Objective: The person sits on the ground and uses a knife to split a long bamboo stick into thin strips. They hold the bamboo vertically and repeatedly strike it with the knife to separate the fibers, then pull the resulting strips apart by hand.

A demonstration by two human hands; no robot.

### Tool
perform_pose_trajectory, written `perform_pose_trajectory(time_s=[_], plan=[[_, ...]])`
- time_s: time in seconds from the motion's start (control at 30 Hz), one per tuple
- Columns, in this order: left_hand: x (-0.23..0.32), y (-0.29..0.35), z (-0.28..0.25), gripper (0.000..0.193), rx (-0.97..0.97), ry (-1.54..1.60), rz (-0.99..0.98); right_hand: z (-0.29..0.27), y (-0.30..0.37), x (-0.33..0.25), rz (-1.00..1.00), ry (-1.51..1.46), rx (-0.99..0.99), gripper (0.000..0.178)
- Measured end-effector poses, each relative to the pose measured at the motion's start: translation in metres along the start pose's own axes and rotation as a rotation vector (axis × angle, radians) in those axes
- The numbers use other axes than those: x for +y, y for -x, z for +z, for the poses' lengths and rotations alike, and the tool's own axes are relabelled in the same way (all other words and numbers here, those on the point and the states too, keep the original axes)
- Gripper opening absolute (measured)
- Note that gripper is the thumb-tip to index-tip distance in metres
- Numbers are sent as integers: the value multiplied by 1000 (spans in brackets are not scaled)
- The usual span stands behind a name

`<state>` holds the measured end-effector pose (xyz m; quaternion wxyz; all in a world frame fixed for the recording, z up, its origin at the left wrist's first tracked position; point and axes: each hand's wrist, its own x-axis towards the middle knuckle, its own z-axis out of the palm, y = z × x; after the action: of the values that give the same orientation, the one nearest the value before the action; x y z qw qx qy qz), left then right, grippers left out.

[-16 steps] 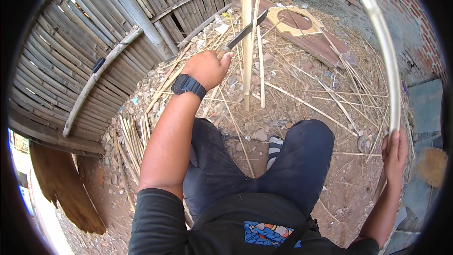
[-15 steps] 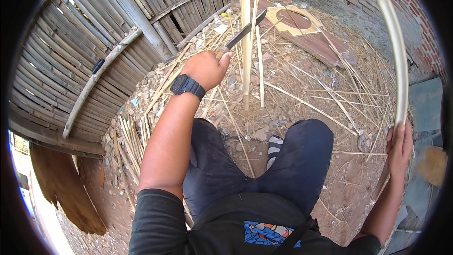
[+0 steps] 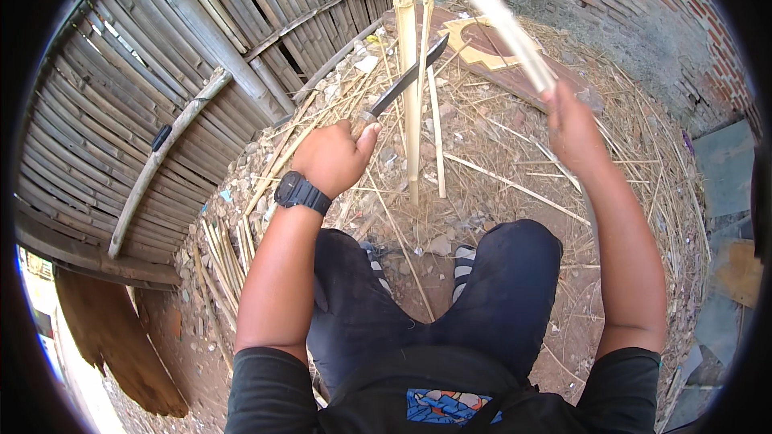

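Observation:
My left hand (image 3: 331, 157), with a black watch on its wrist, is closed around the handle of a machete (image 3: 392, 96). The dark blade slants up to the right across an upright split bamboo pole (image 3: 404, 52), whose thinner strip (image 3: 435, 133) stands apart at the right. Whether the blade sits inside the split, I cannot tell. My right hand (image 3: 572, 135) grips the lower end of a pale bamboo stick (image 3: 494, 20), raised and tilted up-left toward the pole's top. Motion blurs the stick.
Bamboo strips (image 3: 515, 186) and rubble litter the ground. A bamboo wall (image 3: 88, 137) rises at the left, a brick wall (image 3: 643, 40) at the far right. A brown board (image 3: 575, 94) with a yellow cut-out piece (image 3: 462, 50) lies beyond the pole. Grey sheets (image 3: 724, 169) are at right.
My right hand has swung up and inward from the far right, bringing the stick over toward the pole. My left hand and the machete have shifted slightly left and nearer; the pole appears farther left too.

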<state>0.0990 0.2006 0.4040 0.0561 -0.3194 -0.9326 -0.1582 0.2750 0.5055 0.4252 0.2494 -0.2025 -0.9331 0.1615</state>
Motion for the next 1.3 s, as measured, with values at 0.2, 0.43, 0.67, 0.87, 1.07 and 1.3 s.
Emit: perform_pose_trajectory(time_s=[0.2,0.43,0.67,0.87,1.07,1.3], plan=[[-14,-1,10,62,-34,-24,7,25,7,-8,-9,172,-373,29],[-20,-4,39,55,14,161,23,25,7,-3,51,108,-338,30],[-23,-7,35,57,-47,154,3,-32,-33,-17,-61,-117,120,34],[-10,-8,30,58,-109,132,-27,-18,-48,-34,4,-146,145,32],[-19,-12,54,60,-164,69,43,81,10,17,64,143,-436,34],[-15,-14,77,61,-155,108,18,84,10,31,93,37,-412,31]])
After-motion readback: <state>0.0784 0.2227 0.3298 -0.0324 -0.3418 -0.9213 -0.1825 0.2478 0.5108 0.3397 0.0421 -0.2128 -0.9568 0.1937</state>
